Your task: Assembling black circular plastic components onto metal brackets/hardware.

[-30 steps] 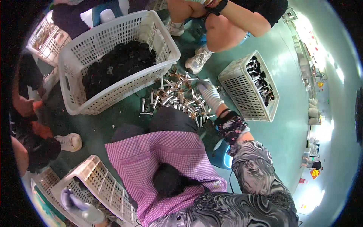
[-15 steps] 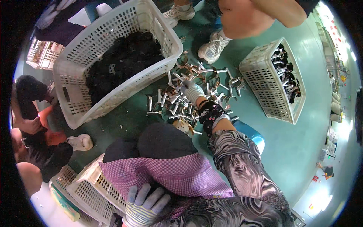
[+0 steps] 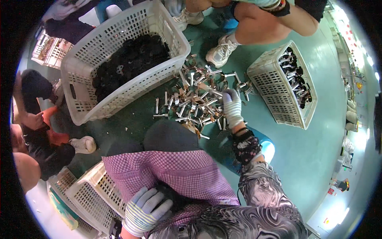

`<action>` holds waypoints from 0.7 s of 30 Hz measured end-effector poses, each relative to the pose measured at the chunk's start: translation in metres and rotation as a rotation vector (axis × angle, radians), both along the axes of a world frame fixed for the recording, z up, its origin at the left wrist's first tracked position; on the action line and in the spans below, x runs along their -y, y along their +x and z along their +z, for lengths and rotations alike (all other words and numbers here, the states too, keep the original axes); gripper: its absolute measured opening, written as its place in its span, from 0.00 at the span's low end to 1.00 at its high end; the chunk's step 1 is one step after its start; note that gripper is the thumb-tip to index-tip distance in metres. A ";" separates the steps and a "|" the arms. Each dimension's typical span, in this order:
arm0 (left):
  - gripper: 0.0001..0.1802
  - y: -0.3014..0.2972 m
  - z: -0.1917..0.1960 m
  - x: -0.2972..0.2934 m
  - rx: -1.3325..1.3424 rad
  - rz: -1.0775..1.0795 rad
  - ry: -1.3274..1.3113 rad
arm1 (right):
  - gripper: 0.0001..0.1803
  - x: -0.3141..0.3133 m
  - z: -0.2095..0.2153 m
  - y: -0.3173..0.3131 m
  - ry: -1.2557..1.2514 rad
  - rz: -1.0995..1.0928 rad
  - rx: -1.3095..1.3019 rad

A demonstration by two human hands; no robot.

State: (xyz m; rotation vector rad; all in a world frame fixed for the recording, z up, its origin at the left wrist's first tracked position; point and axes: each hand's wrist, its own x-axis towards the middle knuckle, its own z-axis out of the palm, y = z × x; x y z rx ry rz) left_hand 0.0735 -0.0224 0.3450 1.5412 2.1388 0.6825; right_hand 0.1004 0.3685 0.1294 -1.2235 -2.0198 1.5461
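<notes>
One wide fisheye view looks steeply down from the wearer's head; the checked apron (image 3: pixel 171 165) is near; the floor (image 3: pixel 298 153) spreads far and right.

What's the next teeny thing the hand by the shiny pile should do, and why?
Maybe the right hand should make its grip snug on the silver tube at its fingertips. That tube lies right there at the edge of the pile, but I can't tell if it's already held. The left hand rests at the lap, away from the pile.

gloves (image 3: pixel 138 217): striped, grey fingers (image 3: pixel 149 200) | sleeve (image 3: pixel 260 181): black-white swirls | cuff (image 3: pixel 245 146): black, floral | apron (image 3: pixel 179 167): purple-white check | trousers (image 3: pixel 171 137): black
</notes>
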 end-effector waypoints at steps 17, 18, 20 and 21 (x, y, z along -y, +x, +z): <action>0.25 0.023 0.034 0.011 -0.015 0.338 0.400 | 0.53 0.145 0.235 0.066 -0.809 0.724 -0.462; 0.26 0.032 0.036 0.002 0.452 0.561 0.596 | 0.52 0.156 0.239 0.068 -0.760 0.855 -0.416; 0.26 0.033 0.038 0.002 0.907 0.817 0.780 | 0.49 0.164 0.244 0.061 -0.537 1.276 -0.486; 0.26 0.028 0.035 0.006 1.112 0.722 0.787 | 0.47 0.170 0.239 0.061 -0.220 1.423 -0.598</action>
